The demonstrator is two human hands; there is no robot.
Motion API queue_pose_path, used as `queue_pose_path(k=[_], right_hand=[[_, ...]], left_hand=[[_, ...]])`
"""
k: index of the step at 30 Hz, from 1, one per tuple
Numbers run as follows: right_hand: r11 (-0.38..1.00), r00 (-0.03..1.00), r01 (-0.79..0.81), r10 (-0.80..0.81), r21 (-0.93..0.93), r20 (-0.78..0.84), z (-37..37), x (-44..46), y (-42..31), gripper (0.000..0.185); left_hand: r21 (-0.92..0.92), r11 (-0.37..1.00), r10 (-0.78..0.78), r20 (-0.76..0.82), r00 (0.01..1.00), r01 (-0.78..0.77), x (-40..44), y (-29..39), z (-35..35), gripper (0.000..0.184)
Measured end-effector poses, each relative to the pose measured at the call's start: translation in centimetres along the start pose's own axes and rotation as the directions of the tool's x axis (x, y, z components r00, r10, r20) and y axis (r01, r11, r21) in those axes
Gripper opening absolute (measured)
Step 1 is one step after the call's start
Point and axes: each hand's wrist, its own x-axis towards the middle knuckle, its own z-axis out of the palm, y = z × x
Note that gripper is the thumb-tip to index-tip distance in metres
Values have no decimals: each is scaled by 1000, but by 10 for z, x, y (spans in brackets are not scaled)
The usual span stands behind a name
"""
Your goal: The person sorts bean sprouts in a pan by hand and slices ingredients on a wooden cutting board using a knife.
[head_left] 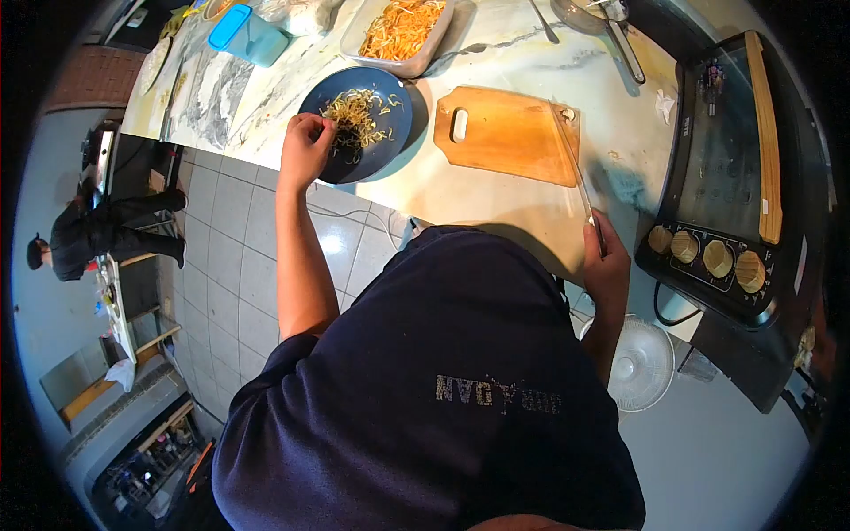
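Observation:
My left hand (307,152) is over the near-left side of a dark blue bowl (388,152), its fingers pinched together at the edge of a heap of bean sprouts (357,119). What sits between the fingertips is too small to make out. In my right hand (607,255) is the handle of a long knife (571,155). Its blade lies across the right end of a wooden cutting board (505,133). A small pale piece (568,115), perhaps garlic, rests beside the blade near its tip.
Behind the bowl stands a container of shredded carrot (404,31), with a blue-lidded box (251,37) to its left. A pan (620,44) and a spoon (544,22) lie at the back. An oven (722,177) stands right, a fan (630,363) below. Another person (97,226) is far left.

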Motion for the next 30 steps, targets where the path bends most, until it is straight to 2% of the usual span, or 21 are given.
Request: queue_pose_path(k=[4,6,7,9,13,15,19,21,23,25,26,27,29,30], right_hand=[[1000,1000,4,-4,0,2,1,0,-2,39],[1000,1000,7,-7,-15,0,1,0,-3,39],[1000,1000,9,-9,-15,-1,2,1,-2,39],[1000,1000,12,-12,-16,2,2,1,-2,39],[1000,1000,26,-26,14,-3,2,0,-1,39],[1000,999,28,-28,-6,-15,1,0,0,39],[999,999,33,-33,-2,-23,1,-1,4,38],[999,998,41,-42,-11,-35,-1,-1,6,38],[998,996,70,-70,-1,-61,-1,-4,4,35],[999,998,47,-47,-4,-50,-3,-8,-5,35],[999,999,32,-32,-7,-32,-4,-8,-8,34],[1000,999,25,-25,-4,-39,-2,-9,-5,34],[993,991,118,-118,-5,-63,1,-9,3,33],[994,991,113,-113,-4,-69,1,-11,2,33]], left_hand=[[-126,989,-74,38,997,78,-6,-1,-2,19],[-359,919,-135,104,985,164,-7,5,-3,18],[-360,918,-136,104,985,164,-7,10,-3,18],[-511,836,-118,190,975,201,-6,24,-3,18],[-595,772,-95,237,967,222,-3,49,5,17],[-588,791,-2,272,962,168,0,62,12,17],[-556,793,18,433,901,251,3,94,38,15],[-586,794,130,423,897,161,1,108,59,14],[-586,798,162,430,888,138,1,119,85,14],[-495,854,144,522,840,161,2,128,106,16],[-426,904,187,469,863,36,0,134,119,20],[-427,904,193,475,858,33,0,138,129,20],[-236,947,306,444,842,-220,2,142,145,20],[-220,931,360,415,835,-292,4,140,151,19]])
